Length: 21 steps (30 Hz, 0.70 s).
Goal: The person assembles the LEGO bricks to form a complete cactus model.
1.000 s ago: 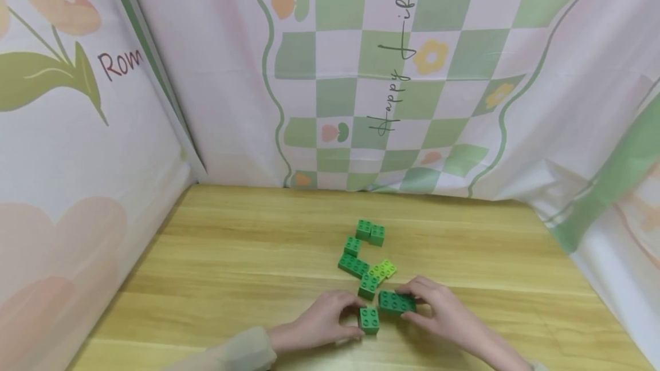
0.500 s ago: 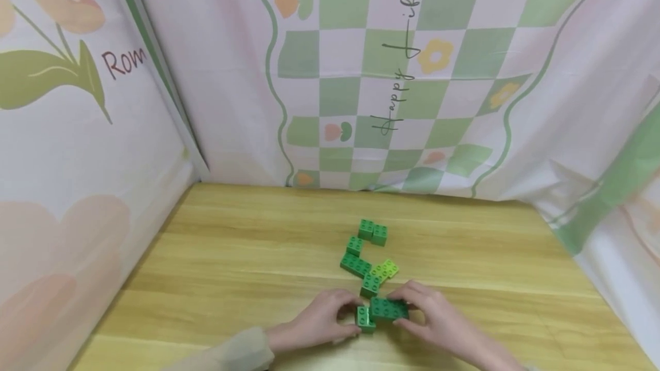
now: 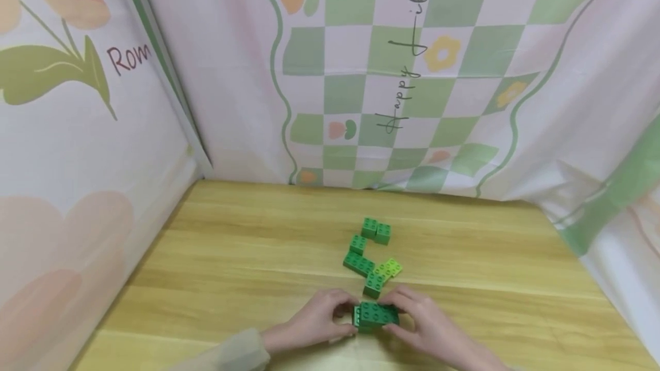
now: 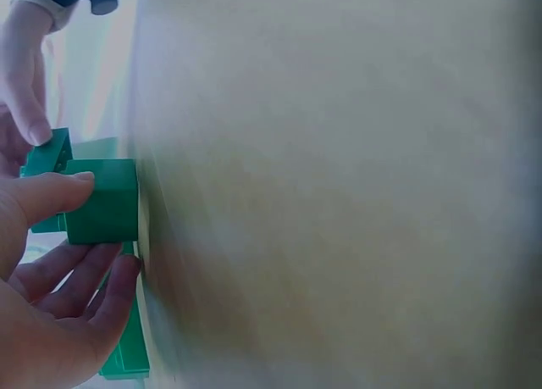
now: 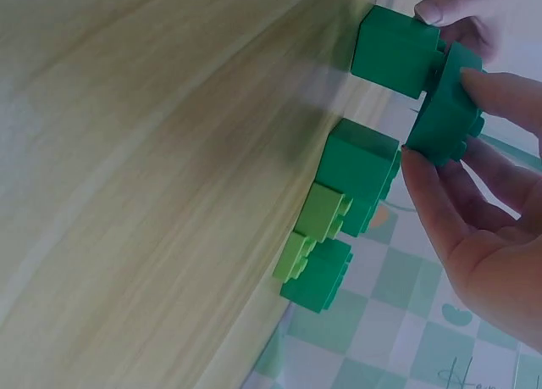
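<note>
At the front of the table, my left hand (image 3: 322,318) grips a square green toy brick (image 4: 106,201) between thumb and fingers; it sits on the tabletop. My right hand (image 3: 427,319) pinches a longer dark green toy brick (image 3: 375,314) by its far and near sides. That longer brick lies over the square one and covers most of it in the head view, leaving a strip of studs showing on the left. From the right wrist view, the longer brick (image 5: 447,109) looks tilted against the studs of the square brick (image 5: 394,50). Whether they are pressed together I cannot tell.
Just beyond the hands stands a green brick (image 3: 373,283), with a lime brick piece (image 3: 389,269) beside it. A long green brick (image 3: 358,263) and several small ones (image 3: 357,243) curve away behind. Printed curtains (image 3: 350,90) border the wooden table (image 3: 247,233).
My right hand has moved left, bringing the longer brick from beside the square brick to over it. The left hand keeps its grip and has shifted slightly left. The view has moved a little.
</note>
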{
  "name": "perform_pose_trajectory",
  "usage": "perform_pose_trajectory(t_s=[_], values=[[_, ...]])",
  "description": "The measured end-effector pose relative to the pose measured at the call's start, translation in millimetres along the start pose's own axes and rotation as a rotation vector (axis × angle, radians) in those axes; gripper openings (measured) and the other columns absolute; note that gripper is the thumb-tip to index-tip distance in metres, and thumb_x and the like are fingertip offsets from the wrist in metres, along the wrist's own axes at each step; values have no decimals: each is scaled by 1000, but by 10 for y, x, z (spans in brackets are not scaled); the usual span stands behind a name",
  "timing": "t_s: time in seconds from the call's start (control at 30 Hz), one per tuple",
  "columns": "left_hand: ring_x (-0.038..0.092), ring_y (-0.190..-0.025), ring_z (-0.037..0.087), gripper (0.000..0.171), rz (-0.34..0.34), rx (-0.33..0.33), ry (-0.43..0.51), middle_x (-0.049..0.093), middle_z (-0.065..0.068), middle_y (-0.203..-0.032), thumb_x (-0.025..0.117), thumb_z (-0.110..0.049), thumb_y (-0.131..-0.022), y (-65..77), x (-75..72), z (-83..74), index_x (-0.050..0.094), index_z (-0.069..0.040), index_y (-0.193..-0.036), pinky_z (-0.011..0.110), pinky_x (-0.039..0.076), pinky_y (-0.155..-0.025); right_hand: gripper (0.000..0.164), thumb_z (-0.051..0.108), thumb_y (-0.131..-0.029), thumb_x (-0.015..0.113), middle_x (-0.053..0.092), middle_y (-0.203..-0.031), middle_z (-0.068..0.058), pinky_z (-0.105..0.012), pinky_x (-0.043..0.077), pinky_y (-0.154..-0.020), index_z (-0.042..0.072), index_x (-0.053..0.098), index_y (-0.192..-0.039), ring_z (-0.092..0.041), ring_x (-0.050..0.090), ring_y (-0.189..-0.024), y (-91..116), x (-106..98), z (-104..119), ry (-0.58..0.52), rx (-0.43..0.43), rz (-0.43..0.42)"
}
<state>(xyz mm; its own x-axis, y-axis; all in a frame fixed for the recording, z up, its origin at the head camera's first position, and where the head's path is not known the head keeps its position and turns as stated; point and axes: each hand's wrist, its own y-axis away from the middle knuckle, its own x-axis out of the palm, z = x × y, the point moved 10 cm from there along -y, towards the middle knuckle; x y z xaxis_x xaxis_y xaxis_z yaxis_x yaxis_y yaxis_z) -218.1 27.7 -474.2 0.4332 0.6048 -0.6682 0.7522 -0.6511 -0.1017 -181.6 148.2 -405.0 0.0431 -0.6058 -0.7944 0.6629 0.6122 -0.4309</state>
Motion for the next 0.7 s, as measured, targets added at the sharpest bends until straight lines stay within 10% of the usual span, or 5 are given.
perform_pose_trajectory(t_s=[0.7], values=[[65, -101, 1, 40, 0, 5, -7, 72, -1, -113, 81, -21, -81, 17, -21, 26, 68, -10, -117, 12, 53, -89, 42, 12, -74, 82, 65, -106, 6, -19, 59, -77, 10, 66, -113, -4, 64, -90, -66, 28, 73, 37, -22, -6]])
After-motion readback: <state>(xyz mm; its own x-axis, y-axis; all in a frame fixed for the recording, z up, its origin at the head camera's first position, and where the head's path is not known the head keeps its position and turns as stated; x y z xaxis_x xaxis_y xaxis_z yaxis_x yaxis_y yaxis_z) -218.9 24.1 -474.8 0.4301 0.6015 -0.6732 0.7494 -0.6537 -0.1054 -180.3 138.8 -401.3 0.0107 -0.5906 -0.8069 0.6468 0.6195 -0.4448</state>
